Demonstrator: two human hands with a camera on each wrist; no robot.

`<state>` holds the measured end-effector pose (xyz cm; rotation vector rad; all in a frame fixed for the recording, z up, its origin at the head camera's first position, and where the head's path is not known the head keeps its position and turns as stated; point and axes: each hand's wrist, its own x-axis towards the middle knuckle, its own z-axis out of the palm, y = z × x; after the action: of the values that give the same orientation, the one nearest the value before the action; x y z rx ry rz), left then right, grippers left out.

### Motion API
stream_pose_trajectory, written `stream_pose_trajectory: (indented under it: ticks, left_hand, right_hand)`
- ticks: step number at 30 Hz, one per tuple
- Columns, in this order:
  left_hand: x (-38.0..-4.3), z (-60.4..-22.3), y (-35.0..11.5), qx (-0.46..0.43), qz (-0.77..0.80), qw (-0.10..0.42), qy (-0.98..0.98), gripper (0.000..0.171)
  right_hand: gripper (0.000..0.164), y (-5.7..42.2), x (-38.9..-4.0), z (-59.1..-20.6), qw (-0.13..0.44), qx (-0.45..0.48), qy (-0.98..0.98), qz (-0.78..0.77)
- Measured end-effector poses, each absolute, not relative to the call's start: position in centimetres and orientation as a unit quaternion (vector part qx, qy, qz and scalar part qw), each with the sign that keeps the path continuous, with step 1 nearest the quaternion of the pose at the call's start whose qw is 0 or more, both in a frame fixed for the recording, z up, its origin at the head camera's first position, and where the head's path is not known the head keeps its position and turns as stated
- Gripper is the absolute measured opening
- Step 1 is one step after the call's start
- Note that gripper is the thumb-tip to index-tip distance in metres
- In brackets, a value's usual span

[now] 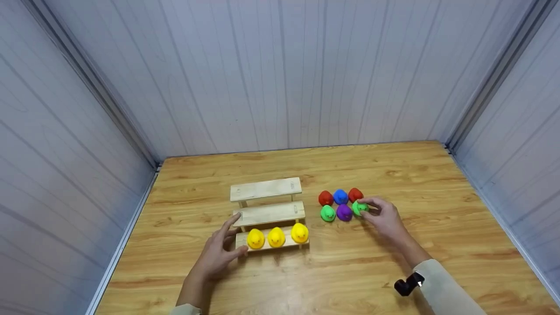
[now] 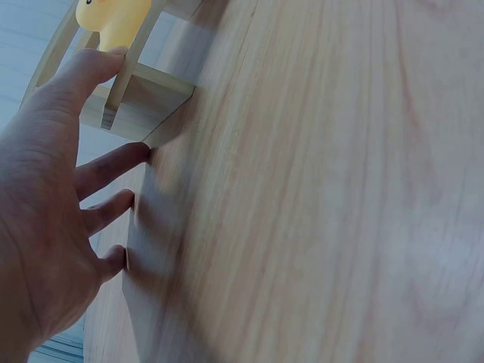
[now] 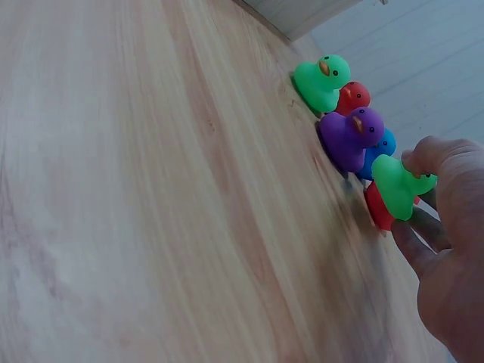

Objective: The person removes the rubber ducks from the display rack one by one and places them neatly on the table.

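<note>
My right hand (image 1: pixel 385 218) pinches a green rubber duck (image 3: pixel 393 185) between thumb and fingers, at the right end of a small group of ducks. In that group a second green duck (image 1: pixel 327 213), a purple duck (image 1: pixel 344 213), a blue duck (image 1: pixel 341 197) and two red ducks (image 1: pixel 326 198) stand close together. Three yellow ducks (image 1: pixel 276 237) sit in a row on the lowest step of a wooden stepped rack (image 1: pixel 269 214). At the rack's left end my left hand (image 1: pixel 215 253) rests with fingers spread, its thumb touching the lowest step and its index finger the middle one.
The rack's top step (image 1: pixel 266 189) and middle step bear no ducks. Everything stands on a wood-grain table (image 1: pixel 183 245), with pale panel walls (image 1: pixel 280 74) behind and at both sides. A black device (image 1: pixel 409 283) is strapped at the right wrist.
</note>
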<state>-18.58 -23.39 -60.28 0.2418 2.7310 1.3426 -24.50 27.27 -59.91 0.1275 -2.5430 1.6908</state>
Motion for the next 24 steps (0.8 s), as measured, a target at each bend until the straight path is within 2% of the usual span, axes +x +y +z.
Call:
stream_pose_trajectory:
  ticks: [24]
  left_hand:
    - [-18.4, -60.2, -23.4, 0.088, 0.438, 0.039, 0.894, 0.091]
  right_hand:
    - [0.032, 27.6, -24.0, -61.2, 0.048, 0.04, -0.835, 0.546]
